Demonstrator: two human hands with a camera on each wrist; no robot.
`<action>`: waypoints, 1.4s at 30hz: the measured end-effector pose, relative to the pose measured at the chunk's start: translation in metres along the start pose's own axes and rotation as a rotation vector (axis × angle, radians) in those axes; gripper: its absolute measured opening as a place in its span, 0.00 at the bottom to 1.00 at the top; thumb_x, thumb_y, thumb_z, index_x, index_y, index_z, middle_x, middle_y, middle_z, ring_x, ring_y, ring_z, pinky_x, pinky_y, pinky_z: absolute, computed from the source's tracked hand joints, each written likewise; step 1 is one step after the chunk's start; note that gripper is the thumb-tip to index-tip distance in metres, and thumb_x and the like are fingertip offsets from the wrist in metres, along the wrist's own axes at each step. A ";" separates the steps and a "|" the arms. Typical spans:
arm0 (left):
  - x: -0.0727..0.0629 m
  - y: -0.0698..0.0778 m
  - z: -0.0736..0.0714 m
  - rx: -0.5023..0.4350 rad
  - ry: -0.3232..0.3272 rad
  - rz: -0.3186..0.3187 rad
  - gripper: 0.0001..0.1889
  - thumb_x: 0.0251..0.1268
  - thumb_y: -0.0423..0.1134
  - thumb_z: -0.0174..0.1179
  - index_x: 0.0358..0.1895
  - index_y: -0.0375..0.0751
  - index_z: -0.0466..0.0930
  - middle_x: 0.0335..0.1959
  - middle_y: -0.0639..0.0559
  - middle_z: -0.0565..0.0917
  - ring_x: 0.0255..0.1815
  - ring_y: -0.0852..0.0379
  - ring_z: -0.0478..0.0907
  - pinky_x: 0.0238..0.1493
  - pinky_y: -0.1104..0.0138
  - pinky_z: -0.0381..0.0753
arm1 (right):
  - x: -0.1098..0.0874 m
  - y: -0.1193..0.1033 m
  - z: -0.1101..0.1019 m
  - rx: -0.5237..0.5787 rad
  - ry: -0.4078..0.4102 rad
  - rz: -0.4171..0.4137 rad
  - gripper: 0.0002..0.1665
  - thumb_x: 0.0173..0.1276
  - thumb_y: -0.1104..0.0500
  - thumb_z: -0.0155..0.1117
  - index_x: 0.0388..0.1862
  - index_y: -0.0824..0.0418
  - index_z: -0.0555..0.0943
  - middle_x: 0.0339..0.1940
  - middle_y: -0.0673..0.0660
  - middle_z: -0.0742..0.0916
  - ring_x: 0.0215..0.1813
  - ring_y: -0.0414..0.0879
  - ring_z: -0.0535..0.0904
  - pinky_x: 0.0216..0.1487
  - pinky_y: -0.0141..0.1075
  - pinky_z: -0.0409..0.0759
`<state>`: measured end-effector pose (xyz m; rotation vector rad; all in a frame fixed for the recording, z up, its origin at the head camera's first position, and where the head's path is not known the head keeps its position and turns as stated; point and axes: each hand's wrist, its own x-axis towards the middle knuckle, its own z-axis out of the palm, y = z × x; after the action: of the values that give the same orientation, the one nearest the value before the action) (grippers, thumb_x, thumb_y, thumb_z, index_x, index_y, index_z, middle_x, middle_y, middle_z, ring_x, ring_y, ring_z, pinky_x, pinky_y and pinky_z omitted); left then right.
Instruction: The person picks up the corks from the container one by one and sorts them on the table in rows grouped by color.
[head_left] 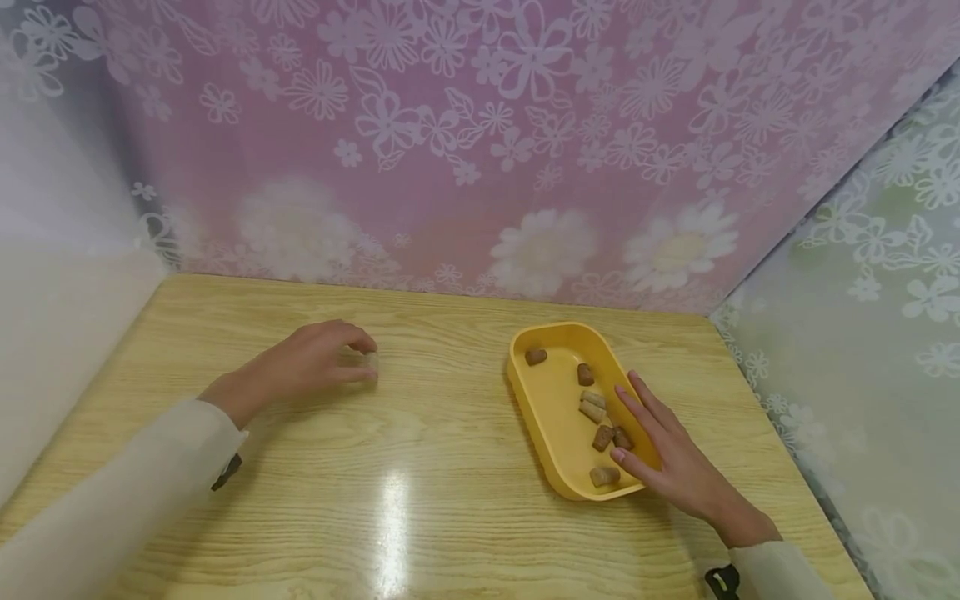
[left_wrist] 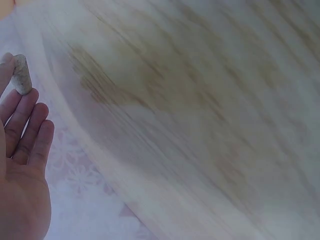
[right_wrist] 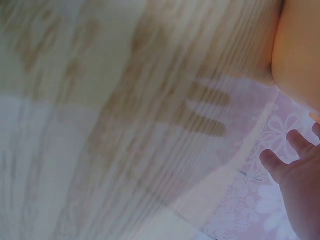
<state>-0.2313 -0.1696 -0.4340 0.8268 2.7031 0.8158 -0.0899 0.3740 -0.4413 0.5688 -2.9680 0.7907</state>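
Observation:
Out over the left part of the table, my left hand (head_left: pixel 318 360) pinches a short, pale, speckled cylindrical piece (left_wrist: pixel 21 77) between thumb and fingertip. In the left wrist view the other fingers extend loosely below it. A yellow rectangular tray (head_left: pixel 536 429) with rounded corners stands right of the middle. Inside lie several small stubby pieces: dark brown ones, such as the brown piece (head_left: pixel 536 357) at the far corner, and lighter ones like the tan piece (head_left: pixel 604 476) at the near end. My right hand (head_left: pixel 678 467) lies over the tray's right rim, its fingers straight and spread.
The wood-grain table (head_left: pixel 442 400) reflects a bright light near its front. Behind it hangs a pink flowered curtain (head_left: pixel 450 192); a pale flowered cloth (head_left: pixel 885 333) borders the right side. A white surface (head_left: pixel 67 333) stands along the left.

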 end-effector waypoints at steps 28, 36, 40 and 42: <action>-0.026 -0.033 -0.011 0.096 0.030 0.024 0.24 0.75 0.51 0.71 0.65 0.41 0.87 0.64 0.43 0.88 0.68 0.37 0.82 0.71 0.39 0.80 | 0.000 0.000 0.000 -0.003 0.000 0.005 0.53 0.77 0.53 0.72 0.92 0.49 0.55 0.95 0.53 0.48 0.88 0.75 0.51 0.69 0.85 0.60; -0.028 -0.036 -0.008 0.095 0.037 0.031 0.25 0.75 0.51 0.71 0.67 0.41 0.86 0.65 0.43 0.87 0.69 0.37 0.81 0.70 0.38 0.80 | 0.000 0.002 0.001 -0.005 0.002 0.007 0.53 0.77 0.53 0.72 0.92 0.49 0.55 0.95 0.50 0.48 0.89 0.74 0.51 0.70 0.85 0.60; -0.028 -0.037 -0.007 0.096 0.037 0.034 0.26 0.75 0.53 0.71 0.68 0.42 0.85 0.65 0.43 0.87 0.69 0.38 0.81 0.70 0.38 0.79 | 0.000 0.001 0.001 -0.003 0.003 0.008 0.53 0.77 0.53 0.72 0.92 0.49 0.55 0.95 0.50 0.48 0.89 0.74 0.50 0.70 0.85 0.60; -0.028 -0.037 -0.007 0.097 0.037 0.036 0.26 0.75 0.53 0.72 0.68 0.42 0.85 0.66 0.43 0.87 0.70 0.37 0.81 0.71 0.38 0.79 | 0.000 0.001 0.001 -0.003 0.002 0.007 0.53 0.77 0.53 0.72 0.92 0.49 0.55 0.95 0.50 0.48 0.89 0.74 0.50 0.70 0.85 0.60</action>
<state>-0.2277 -0.2141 -0.4479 0.8912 2.7879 0.7189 -0.0905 0.3746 -0.4423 0.5574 -2.9703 0.7870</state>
